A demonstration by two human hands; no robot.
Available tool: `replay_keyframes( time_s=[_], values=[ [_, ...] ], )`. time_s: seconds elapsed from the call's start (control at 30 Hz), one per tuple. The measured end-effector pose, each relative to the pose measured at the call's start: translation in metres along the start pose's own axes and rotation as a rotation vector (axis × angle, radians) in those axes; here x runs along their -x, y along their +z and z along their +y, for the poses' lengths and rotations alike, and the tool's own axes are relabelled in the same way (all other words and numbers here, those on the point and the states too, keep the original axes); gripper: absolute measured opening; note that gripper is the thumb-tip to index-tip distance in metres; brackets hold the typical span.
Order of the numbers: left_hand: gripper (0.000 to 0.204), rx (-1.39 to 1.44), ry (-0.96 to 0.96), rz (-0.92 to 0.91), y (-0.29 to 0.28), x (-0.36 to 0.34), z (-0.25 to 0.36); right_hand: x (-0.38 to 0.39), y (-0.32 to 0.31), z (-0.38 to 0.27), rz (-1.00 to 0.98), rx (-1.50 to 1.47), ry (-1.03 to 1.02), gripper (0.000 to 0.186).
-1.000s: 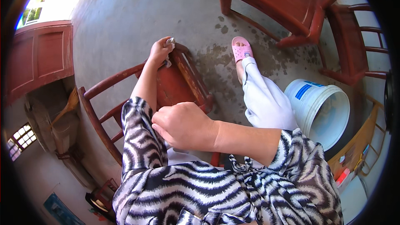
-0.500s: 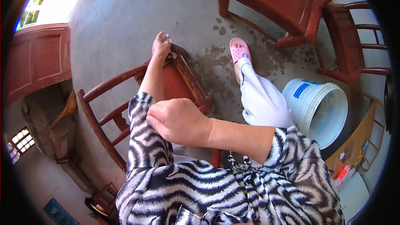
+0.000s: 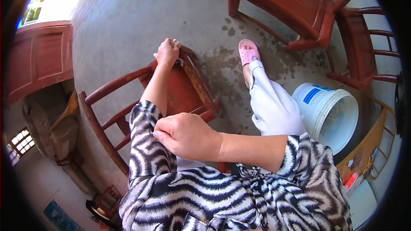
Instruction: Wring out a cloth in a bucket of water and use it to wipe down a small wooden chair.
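My left hand reaches out over the far corner of a red wooden chair. It is closed on a crumpled whitish cloth, most of which the hand hides. The cloth is against the edge of the chair's seat, where the paint is worn along the side rail. Closer to my body, my right hand is curled into a fist beside my left sleeve. Its fingertips are turned under, so whether anything is in them stays hidden.
To my right stands a white bucket with a blue label. Further red chairs are at the far right. Dark wet spots mark the concrete floor near my pink slipper. A broom leans at left.
My left hand has turned, its back now facing up, and shifted slightly nearer and right with the cloth. The right fist has dropped a little lower in view.
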State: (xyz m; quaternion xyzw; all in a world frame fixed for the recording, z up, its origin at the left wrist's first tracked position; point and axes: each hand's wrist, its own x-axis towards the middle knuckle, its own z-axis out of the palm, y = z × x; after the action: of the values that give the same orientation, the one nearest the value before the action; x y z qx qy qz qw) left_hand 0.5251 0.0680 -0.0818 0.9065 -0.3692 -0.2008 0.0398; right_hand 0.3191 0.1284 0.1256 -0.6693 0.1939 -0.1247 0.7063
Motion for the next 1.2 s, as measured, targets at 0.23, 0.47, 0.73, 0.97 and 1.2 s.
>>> replay_keyframes(
  time_s=[0.23, 0.47, 0.73, 0.97, 1.2],
  values=[
    [0.037, 0.232, -0.154, 0.025, 0.015, -0.038, -0.016, -0.008, 0.004, 0.002, 0.110, -0.110, 0.005, 0.018],
    [0.041, 1.164, 0.091, -0.260, 0.014, -0.008, -0.050, -0.010, -0.004, 0.004, 0.102, -0.281, 0.107, 0.017],
    [0.047, 0.177, 0.109, -0.094, 0.023, -0.031, -0.025, -0.007, -0.011, -0.003, 0.044, -0.294, 0.170, 0.017],
    [0.038, -0.081, 0.045, -0.022, 0.020, -0.025, 0.007, -0.012, -0.001, 0.005, 0.131, -0.286, 0.132, 0.018],
    [0.053, 0.048, 0.500, 0.060, 0.025, 0.003, -0.054, -0.015, -0.007, 0.004, 0.138, -0.363, 0.157, 0.020]
  ],
)
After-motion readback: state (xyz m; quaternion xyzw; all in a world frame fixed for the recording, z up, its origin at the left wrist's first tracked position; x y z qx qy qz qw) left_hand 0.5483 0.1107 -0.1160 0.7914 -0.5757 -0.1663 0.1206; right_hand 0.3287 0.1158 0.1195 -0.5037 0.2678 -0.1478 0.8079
